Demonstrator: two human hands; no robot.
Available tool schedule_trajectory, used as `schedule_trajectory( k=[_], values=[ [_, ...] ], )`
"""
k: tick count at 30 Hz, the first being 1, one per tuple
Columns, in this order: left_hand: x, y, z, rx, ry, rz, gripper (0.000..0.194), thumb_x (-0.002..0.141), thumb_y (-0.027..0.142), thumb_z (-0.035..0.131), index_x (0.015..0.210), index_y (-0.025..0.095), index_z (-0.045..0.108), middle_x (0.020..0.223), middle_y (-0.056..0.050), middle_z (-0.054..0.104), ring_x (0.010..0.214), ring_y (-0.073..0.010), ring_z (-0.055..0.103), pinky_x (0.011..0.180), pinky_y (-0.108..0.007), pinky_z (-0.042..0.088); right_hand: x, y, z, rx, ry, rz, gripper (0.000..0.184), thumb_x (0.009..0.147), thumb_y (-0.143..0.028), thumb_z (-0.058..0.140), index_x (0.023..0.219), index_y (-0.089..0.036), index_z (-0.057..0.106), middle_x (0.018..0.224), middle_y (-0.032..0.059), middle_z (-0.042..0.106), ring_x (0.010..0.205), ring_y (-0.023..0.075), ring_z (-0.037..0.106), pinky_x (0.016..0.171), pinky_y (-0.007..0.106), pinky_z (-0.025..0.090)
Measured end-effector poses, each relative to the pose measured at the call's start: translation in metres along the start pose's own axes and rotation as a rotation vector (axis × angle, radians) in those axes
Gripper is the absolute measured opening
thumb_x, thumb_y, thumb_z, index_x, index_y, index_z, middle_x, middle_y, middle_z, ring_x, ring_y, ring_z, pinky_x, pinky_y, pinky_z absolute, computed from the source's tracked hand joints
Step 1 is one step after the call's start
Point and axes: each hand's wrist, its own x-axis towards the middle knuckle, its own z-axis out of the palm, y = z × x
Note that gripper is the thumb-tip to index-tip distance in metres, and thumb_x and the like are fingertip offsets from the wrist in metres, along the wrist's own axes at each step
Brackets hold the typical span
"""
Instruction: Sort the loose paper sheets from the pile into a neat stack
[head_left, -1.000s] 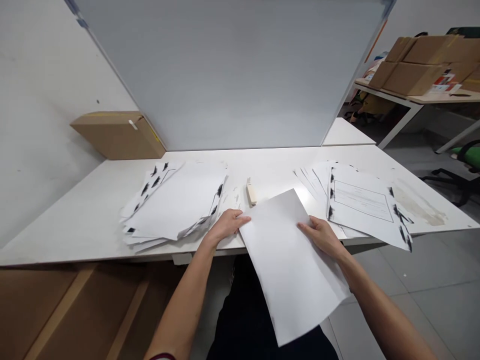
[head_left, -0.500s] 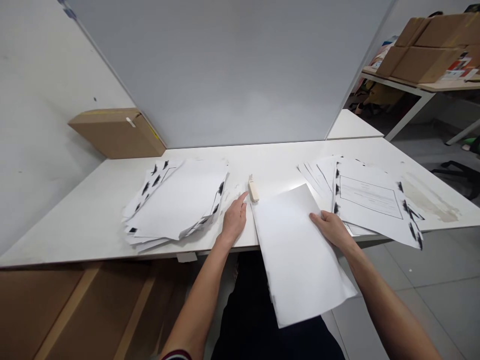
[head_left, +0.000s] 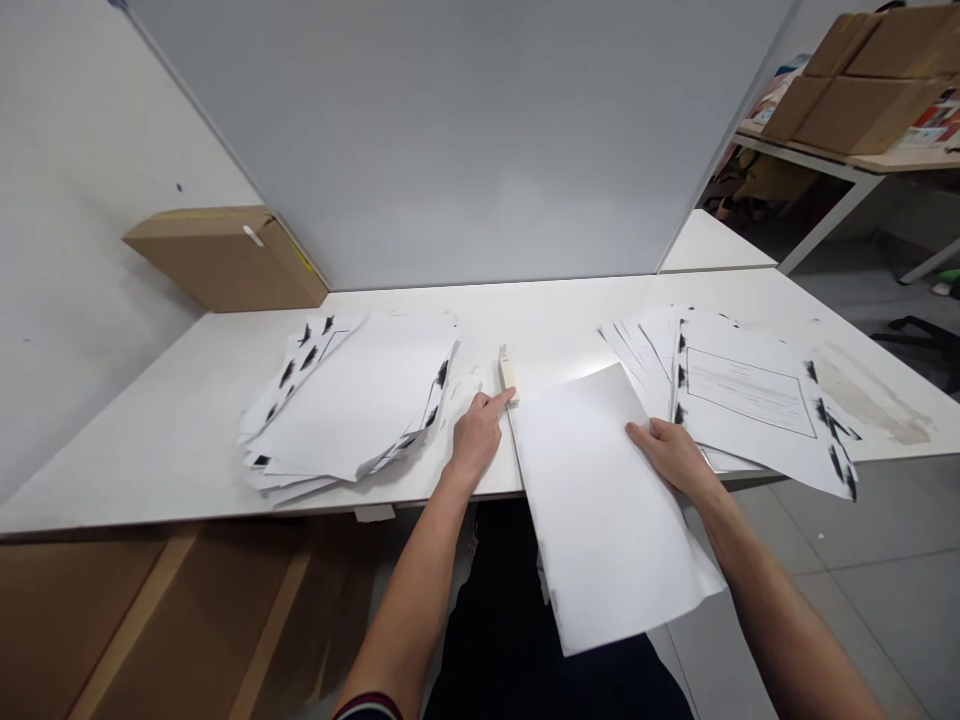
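A cream stapler (head_left: 508,372) lies on the white desk with its near end toward me. The index finger of my left hand (head_left: 478,432) is stretched out and rests on that near end, while the other fingers are partly curled and do not wrap round it. White paper sheets (head_left: 600,510) hang over the desk's front edge, their upper left corner at the stapler's near end. My right hand (head_left: 671,455) pinches their right edge, thumb on top and fingers underneath. Whether the corner sits inside the stapler's mouth is hidden by my finger.
A loose paper stack (head_left: 360,400) with black edge marks lies left. Printed sheets (head_left: 750,390) lie right, overhanging the front edge. A whiteboard (head_left: 465,140) stands behind, a cardboard box (head_left: 232,260) at the back left. More boxes (head_left: 862,110) sit on another table.
My left hand has let go of the paper's left edge and moved onto the stapler's near end. The sheets have shifted slightly right, still held by my right hand.
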Motion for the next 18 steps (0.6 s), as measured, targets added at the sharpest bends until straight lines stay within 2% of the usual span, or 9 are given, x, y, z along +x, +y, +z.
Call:
schedule_trajectory(
  k=[5, 8, 11, 15, 18],
  values=[
    [-0.003, 0.000, 0.002, 0.075, 0.006, 0.024, 0.053, 0.085, 0.008, 0.033, 0.130, 0.031, 0.045, 0.088, -0.003, 0.052, 0.075, -0.0139, 0.053, 0.065, -0.023, 0.042, -0.001, -0.003, -0.001, -0.029, 0.046, -0.035, 0.039, 0.074, -0.051, 0.047, 0.053, -0.021, 0.033, 0.048, -0.0045, 0.038, 0.047, 0.0104, 0.036, 0.044, 0.024, 0.029],
    [-0.004, 0.000, 0.002, 0.080, 0.046, 0.044, 0.052, 0.086, 0.011, 0.032, 0.135, 0.029, 0.039, 0.088, -0.004, 0.053, 0.076, -0.0151, 0.053, 0.067, -0.024, 0.042, 0.003, 0.000, -0.019, -0.035, 0.127, -0.058, 0.038, 0.073, -0.051, 0.049, 0.053, -0.021, 0.036, 0.049, -0.0038, 0.041, 0.049, 0.0107, 0.038, 0.044, 0.023, 0.029],
    [-0.005, 0.000, 0.001, 0.054, 0.085, 0.070, 0.050, 0.088, 0.015, 0.031, 0.136, 0.026, 0.036, 0.088, -0.005, 0.056, 0.079, -0.0166, 0.055, 0.070, -0.026, 0.043, 0.017, 0.018, -0.057, 0.002, 0.249, -0.001, 0.037, 0.073, -0.053, 0.049, 0.058, -0.019, 0.046, 0.054, -0.0016, 0.049, 0.050, 0.0116, 0.045, 0.044, 0.023, 0.032],
    [-0.006, 0.000, 0.002, 0.013, 0.127, 0.079, 0.047, 0.090, 0.018, 0.030, 0.136, 0.022, 0.037, 0.091, -0.007, 0.059, 0.082, -0.0178, 0.057, 0.073, -0.028, 0.043, 0.053, 0.062, -0.121, -0.047, 0.546, -0.022, 0.038, 0.072, -0.053, 0.052, 0.060, -0.017, 0.050, 0.051, 0.0016, 0.052, 0.045, 0.0112, 0.046, 0.043, 0.025, 0.033],
    [-0.005, 0.000, 0.003, -0.019, 0.167, 0.095, 0.044, 0.090, 0.020, 0.032, 0.133, 0.019, 0.041, 0.094, -0.008, 0.061, 0.084, -0.0181, 0.058, 0.075, -0.028, 0.044, 0.079, 0.090, -0.157, -0.071, 0.567, -0.096, 0.037, 0.076, -0.050, 0.048, 0.056, -0.019, 0.046, 0.046, 0.0027, 0.048, 0.039, 0.0096, 0.043, 0.043, 0.028, 0.030]
  ],
)
